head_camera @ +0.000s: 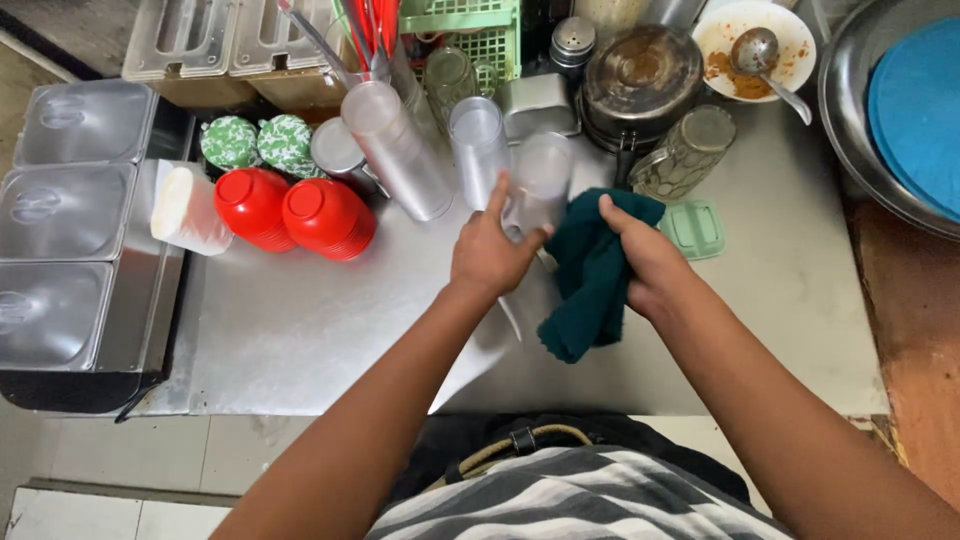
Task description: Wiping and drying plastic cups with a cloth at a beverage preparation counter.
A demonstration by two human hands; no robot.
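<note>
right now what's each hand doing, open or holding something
Left hand: closed around a clear plastic cup.
Right hand: closed on a dark green cloth.

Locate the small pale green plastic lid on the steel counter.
In the head view, the small pale green plastic lid lies flat on the steel counter, just right of the dark teal cloth in the right hand, below the tipped glass jar.
</note>
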